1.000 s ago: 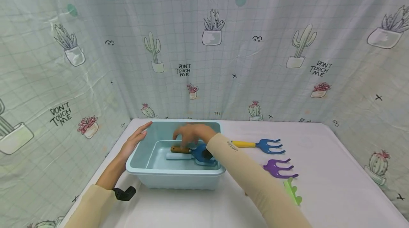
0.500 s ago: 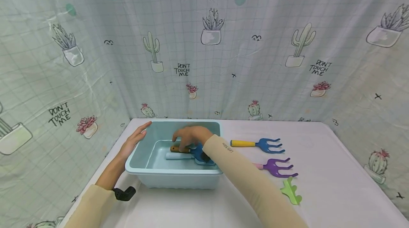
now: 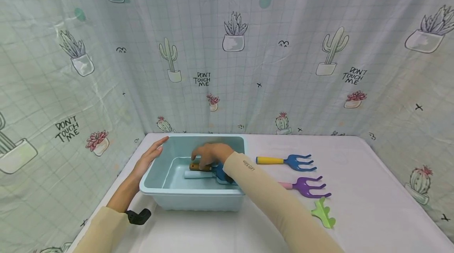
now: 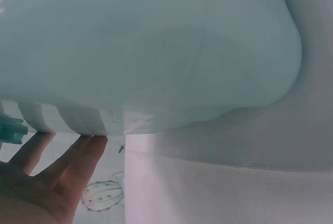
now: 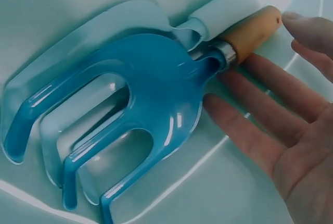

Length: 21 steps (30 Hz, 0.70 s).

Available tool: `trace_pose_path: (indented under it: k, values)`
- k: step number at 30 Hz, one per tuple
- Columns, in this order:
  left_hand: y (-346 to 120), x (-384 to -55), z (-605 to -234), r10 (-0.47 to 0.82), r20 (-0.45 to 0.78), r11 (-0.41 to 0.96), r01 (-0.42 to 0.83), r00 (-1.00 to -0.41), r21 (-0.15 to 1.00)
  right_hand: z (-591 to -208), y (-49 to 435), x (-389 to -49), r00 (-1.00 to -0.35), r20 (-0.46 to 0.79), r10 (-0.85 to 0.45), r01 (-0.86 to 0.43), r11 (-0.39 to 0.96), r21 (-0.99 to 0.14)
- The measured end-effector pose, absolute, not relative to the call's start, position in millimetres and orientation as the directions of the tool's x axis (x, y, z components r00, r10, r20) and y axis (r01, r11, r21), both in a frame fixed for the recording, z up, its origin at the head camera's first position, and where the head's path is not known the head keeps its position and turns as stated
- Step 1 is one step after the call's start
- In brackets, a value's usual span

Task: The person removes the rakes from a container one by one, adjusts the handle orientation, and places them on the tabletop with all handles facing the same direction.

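My right hand [image 3: 213, 153] is inside a light blue plastic tub [image 3: 193, 192], over two small hand forks. In the right wrist view its fingers are extended along the wooden handle [image 5: 255, 34] of a blue hand fork [image 5: 158, 73], with the thumb at the handle's end. Beneath that fork lies a pale blue hand fork [image 5: 125, 14], its pale handle [image 3: 196, 174] showing in the head view. My left hand [image 3: 147, 158] rests against the tub's left side with straight fingers; the left wrist view shows the fingertips [image 4: 96, 143] at the tub's wall.
Right of the tub lie a yellow-handled blue fork [image 3: 283, 161], a purple fork [image 3: 306, 187] with a pink handle, and a green scalloped piece [image 3: 322, 213], all on the white table [image 3: 198, 231]. A cactus-print curtain [image 3: 262, 60] hangs behind and at both sides.
My right hand has lowered slightly toward the wooden handle, and its forearm has shifted left, uncovering more of the pink handle and green piece. The left hand stays at the tub.
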<state>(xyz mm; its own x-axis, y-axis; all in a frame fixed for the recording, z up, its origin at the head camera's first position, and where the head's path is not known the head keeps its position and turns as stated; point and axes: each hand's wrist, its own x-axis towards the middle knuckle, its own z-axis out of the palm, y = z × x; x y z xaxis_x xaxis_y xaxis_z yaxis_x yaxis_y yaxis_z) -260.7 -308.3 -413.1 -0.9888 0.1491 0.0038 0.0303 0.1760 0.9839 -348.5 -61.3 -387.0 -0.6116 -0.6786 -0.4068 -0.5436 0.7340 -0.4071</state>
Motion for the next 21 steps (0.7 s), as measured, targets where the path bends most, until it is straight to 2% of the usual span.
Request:
trace_pose_path:
  k: [21]
  values:
    - [-306.8, -262.0, -411.0, 0.138, -0.009, 0.19, 0.017, -0.99, 0.982, -396.9, -66.1, -343.6, -0.638, -0.349, -0.686, -0.611, 0.727, -0.312]
